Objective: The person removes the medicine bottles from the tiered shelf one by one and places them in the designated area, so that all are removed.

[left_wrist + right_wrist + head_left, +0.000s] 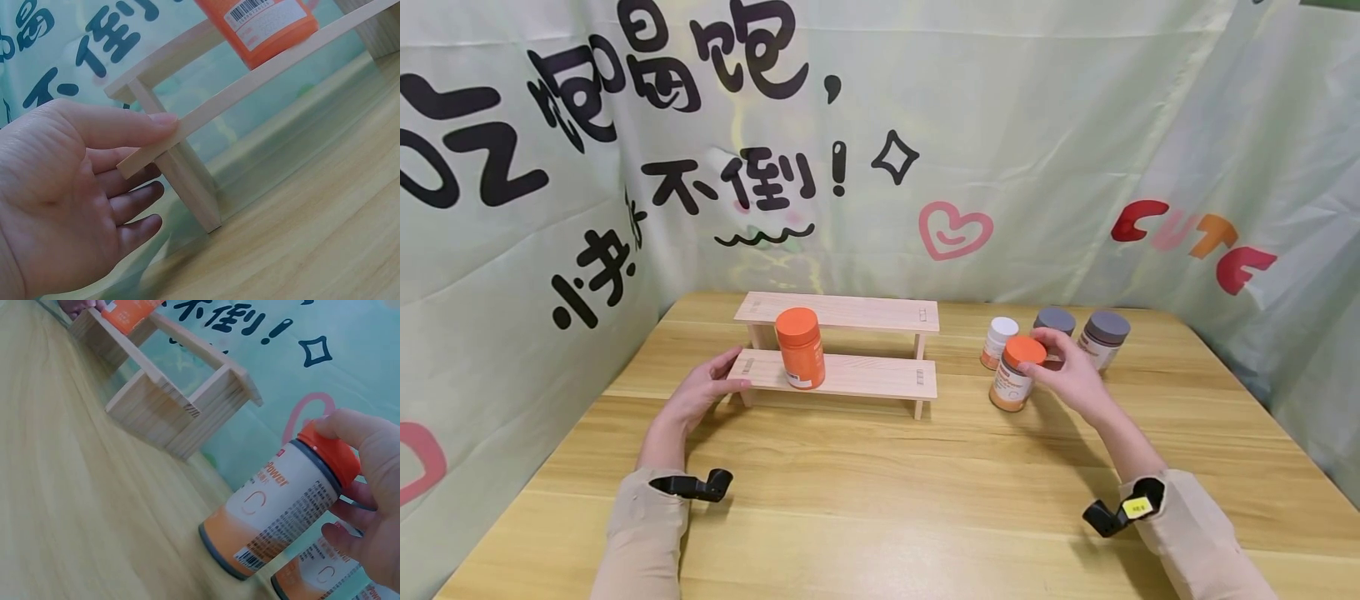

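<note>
A two-tier wooden shelf (865, 377) stands on the table, and an orange jar with an orange lid (803, 354) sits upright on its lower board. My left hand (698, 387) holds the left end of that board, thumb on the front edge (81, 169). My right hand (1070, 373) grips a white-and-orange bottle by its orange lid (269, 509). Whether its base touches the table is hard to tell. Close behind it are a small white-capped bottle (1000, 337) and two grey-lidded jars, one (1105, 340) at the right, the other (1054, 321) partly hidden by my hand.
The wood-grain table (865, 500) reaches back to a pale printed curtain (1037, 150) that hangs behind it and along both sides. The shelf's upper board (850, 311) bears no jar. A black wrist camera (696, 485) is strapped on each forearm.
</note>
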`<action>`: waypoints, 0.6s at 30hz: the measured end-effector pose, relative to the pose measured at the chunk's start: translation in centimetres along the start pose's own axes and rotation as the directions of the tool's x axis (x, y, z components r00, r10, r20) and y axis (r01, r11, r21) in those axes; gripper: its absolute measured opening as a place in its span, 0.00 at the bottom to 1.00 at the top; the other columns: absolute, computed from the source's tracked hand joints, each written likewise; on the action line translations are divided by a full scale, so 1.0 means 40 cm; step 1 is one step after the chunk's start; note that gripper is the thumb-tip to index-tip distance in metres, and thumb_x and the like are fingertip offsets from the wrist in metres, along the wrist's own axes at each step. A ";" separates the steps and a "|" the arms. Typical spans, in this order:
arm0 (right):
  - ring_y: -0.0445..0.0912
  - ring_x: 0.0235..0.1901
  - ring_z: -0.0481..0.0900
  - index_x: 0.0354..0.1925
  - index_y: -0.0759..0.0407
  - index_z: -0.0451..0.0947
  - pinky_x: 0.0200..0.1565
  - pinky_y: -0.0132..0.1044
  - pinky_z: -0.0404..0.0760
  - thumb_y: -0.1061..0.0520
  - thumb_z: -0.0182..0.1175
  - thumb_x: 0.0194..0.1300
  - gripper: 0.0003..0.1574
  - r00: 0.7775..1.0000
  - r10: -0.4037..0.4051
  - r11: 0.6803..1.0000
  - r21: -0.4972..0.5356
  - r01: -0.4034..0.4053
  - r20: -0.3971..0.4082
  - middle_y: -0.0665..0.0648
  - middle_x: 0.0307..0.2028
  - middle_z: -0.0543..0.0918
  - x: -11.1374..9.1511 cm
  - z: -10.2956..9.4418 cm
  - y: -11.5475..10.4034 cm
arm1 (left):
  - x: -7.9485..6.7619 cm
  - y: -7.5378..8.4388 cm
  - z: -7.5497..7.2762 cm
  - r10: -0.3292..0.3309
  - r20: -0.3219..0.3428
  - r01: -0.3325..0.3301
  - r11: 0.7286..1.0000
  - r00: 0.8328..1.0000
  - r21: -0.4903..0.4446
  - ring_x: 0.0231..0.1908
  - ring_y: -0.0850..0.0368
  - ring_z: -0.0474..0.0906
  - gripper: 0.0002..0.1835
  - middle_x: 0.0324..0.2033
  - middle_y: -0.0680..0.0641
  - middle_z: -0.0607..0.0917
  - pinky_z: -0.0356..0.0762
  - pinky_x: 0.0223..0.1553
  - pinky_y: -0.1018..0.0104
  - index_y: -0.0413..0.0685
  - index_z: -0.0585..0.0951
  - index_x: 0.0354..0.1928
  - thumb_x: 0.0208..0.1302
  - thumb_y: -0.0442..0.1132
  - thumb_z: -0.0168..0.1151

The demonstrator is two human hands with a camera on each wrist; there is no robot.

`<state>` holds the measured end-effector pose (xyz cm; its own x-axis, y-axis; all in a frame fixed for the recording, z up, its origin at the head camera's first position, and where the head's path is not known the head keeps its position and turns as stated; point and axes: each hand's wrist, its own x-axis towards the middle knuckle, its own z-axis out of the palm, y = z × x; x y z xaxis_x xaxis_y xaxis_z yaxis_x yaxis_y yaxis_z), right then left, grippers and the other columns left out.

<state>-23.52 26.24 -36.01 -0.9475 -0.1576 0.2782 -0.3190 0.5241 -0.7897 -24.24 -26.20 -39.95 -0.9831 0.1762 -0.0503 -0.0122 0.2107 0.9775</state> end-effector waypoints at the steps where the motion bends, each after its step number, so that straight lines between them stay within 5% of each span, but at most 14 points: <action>1: 0.36 0.47 0.68 0.63 0.72 0.58 0.44 0.20 0.69 0.59 0.61 0.61 0.37 1.000 -0.004 1.000 0.011 0.004 -0.007 0.70 0.55 0.69 0.000 -0.001 -0.002 | 0.000 0.000 0.000 0.000 -0.001 0.000 1.000 1.000 0.000 0.69 0.42 0.41 0.44 0.70 0.34 0.44 0.41 0.67 0.50 0.32 0.46 0.70 0.59 0.32 0.61; 8: 0.33 0.46 0.68 0.60 0.73 0.61 0.43 0.18 0.70 0.60 0.59 0.63 0.32 0.999 -0.035 0.998 0.052 0.037 -0.033 0.71 0.54 0.70 0.010 -0.013 -0.021 | -0.002 0.002 0.000 0.001 0.000 -0.001 1.000 1.000 0.007 0.69 0.42 0.41 0.44 0.70 0.34 0.44 0.42 0.67 0.50 0.33 0.46 0.70 0.59 0.32 0.61; 13: 0.49 0.51 0.71 0.60 0.71 0.63 0.44 0.18 0.69 0.58 0.59 0.63 0.31 0.999 -0.019 0.998 0.052 0.021 -0.046 0.70 0.54 0.71 0.018 -0.022 -0.054 | -0.002 0.002 -0.001 -0.003 0.005 0.003 1.000 1.000 0.015 0.69 0.41 0.41 0.44 0.70 0.33 0.44 0.41 0.67 0.49 0.33 0.45 0.70 0.59 0.34 0.61; 18: 0.58 0.56 0.68 0.62 0.67 0.62 0.55 0.36 0.70 0.51 0.60 0.63 0.35 1.000 0.008 1.000 0.024 -0.007 -0.025 0.66 0.56 0.72 0.030 -0.027 -0.098 | -0.002 0.003 -0.001 -0.009 0.004 0.009 1.000 1.000 0.014 0.69 0.41 0.40 0.44 0.70 0.34 0.43 0.41 0.67 0.49 0.33 0.45 0.70 0.60 0.33 0.61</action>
<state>-23.38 24.92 -31.98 -0.9491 -0.1328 0.2855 -0.3127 0.5048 -0.8046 -24.19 -26.23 -39.81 -0.9822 0.1779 -0.0596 -0.0183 0.2255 0.9741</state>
